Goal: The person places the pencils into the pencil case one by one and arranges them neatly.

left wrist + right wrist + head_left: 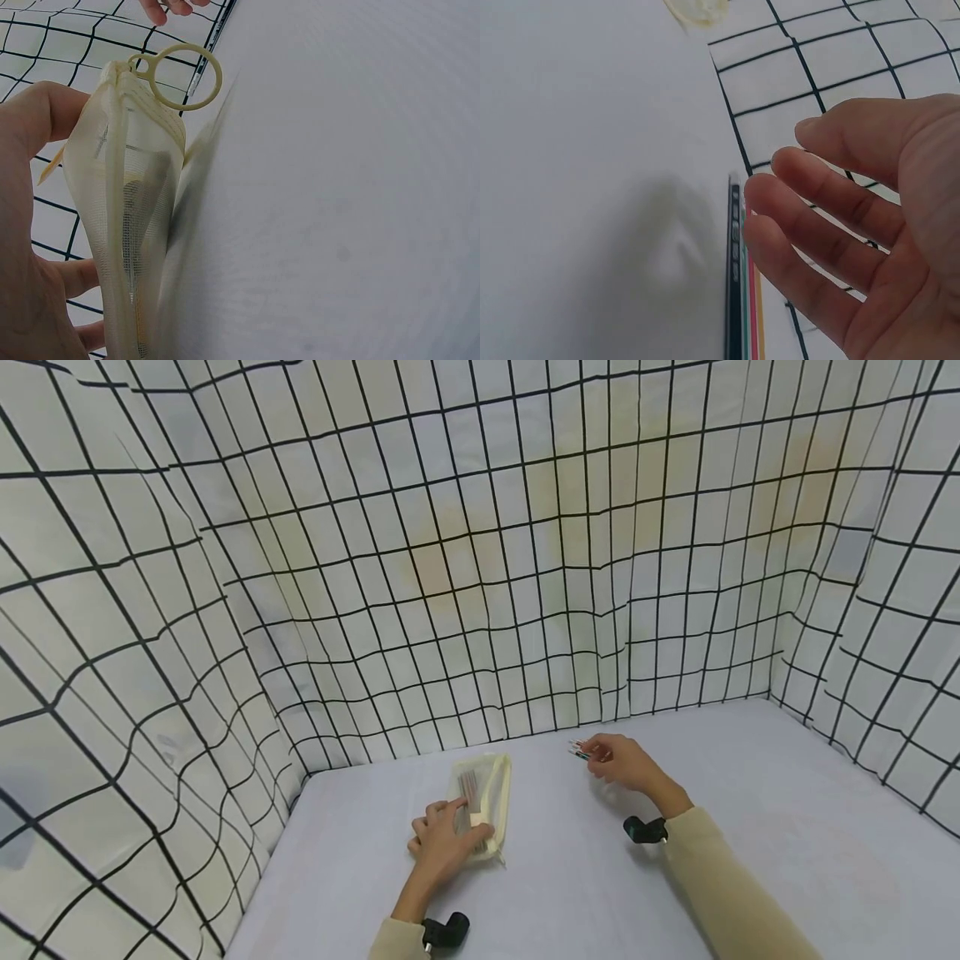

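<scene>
A cream mesh pencil case [501, 785] with a zipper lies on the white table, pencil-like sticks showing through its mesh. My left hand [444, 839] rests over its near part with fingers spread and the thumb near its right side. In the left wrist view a cream ring pull [219, 79] hangs at the end of the case's zipper. Several pencils [736, 300] lie side by side on the table, one black with print, others teal, pink and yellow. Above them is my right hand [621, 762], fingers loosely bent and thumb apart; whether its fingertips touch the pencils I cannot tell.
White cloth walls with a black grid [480, 577] stand behind and at both sides of the white table [570, 877]. The pencils lie near the table's back edge, to the right of the case. A black wrist camera [645, 830] sits on each forearm.
</scene>
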Available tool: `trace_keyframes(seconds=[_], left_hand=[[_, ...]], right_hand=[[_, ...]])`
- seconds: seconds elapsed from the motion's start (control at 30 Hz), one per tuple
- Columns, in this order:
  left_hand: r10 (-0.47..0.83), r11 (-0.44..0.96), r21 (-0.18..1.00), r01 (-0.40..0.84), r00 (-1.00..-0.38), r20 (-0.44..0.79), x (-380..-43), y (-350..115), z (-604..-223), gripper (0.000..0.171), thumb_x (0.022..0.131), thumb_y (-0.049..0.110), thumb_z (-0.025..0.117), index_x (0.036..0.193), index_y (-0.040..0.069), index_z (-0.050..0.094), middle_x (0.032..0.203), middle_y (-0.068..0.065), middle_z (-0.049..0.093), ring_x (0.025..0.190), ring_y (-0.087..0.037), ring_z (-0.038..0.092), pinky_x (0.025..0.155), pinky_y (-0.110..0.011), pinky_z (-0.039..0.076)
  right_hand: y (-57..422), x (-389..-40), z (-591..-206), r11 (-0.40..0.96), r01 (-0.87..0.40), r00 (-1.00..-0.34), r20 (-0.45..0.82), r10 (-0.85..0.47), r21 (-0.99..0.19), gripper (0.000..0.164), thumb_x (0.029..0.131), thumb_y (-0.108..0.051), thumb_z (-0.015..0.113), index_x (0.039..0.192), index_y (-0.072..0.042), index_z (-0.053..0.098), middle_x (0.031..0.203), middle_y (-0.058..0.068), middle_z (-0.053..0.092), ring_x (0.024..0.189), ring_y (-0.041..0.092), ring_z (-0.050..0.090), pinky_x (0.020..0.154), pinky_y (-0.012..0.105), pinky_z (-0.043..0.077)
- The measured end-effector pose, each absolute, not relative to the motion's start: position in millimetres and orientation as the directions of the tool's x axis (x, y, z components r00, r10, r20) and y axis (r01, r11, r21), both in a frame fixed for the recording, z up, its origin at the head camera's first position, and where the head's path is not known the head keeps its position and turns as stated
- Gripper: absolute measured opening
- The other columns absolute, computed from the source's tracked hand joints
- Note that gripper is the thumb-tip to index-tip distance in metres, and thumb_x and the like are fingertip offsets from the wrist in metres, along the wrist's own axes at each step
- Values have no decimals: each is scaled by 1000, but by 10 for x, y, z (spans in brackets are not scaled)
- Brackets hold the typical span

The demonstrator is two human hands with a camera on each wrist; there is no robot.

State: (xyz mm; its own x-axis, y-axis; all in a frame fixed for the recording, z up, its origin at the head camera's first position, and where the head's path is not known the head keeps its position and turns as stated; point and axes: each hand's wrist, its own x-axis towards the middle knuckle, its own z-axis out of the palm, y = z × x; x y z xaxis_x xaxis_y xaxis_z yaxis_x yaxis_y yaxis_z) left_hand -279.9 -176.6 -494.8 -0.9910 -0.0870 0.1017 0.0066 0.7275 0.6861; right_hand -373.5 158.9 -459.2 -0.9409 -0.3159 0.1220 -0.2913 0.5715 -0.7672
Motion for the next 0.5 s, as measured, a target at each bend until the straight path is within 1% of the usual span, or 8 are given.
trace_keyframes(seconds=[0.17, 0.27, 0.37, 0.5], left_hand=[[-86, 731, 682, 8, -991, 103, -2805, -1769, -4944, 78, 80, 54, 73, 147, 18, 55, 151, -19, 39, 125, -43, 31, 90, -60, 23], [-88, 729, 685, 6, -991, 103, -2808, -1772, -4951, 79, 80, 55, 73, 147, 18, 55, 151, -18, 39, 126, -43, 31, 91, -60, 23], [-86, 729, 685, 10, -991, 106, -2806, -1772, -4951, 79, 79, 56, 72, 147, 18, 55, 151, -19, 40, 127, -43, 30, 91, -60, 23], [-85, 730, 684, 11, -991, 107, -2797, -1768, -4952, 78, 80, 55, 72, 147, 19, 55, 151, -19, 40, 127, -44, 30, 90, -61, 23]], right_hand=[[1699, -3748, -4587, 641, -335, -938, 184, -293, -691, 30, 92, -6, 67, 121, 0, 66, 104, 13, 71, 92, 23, 65, 72, 32, 52], [1746, -3756, -4600, 674, -333, -941, 194, -276, -659, 29, 90, -5, 68, 119, -1, 67, 102, 11, 71, 94, 24, 64, 75, 32, 49], [1777, -3753, -4606, 696, -315, -948, 176, -266, -645, 30, 89, -4, 68, 119, -2, 67, 101, 10, 71, 91, 22, 63, 74, 32, 49], [1796, -3742, -4607, 727, -269, -960, 118, -253, -631, 32, 89, -3, 69, 121, -2, 66, 102, 9, 69, 84, 20, 60, 70, 31, 48]])
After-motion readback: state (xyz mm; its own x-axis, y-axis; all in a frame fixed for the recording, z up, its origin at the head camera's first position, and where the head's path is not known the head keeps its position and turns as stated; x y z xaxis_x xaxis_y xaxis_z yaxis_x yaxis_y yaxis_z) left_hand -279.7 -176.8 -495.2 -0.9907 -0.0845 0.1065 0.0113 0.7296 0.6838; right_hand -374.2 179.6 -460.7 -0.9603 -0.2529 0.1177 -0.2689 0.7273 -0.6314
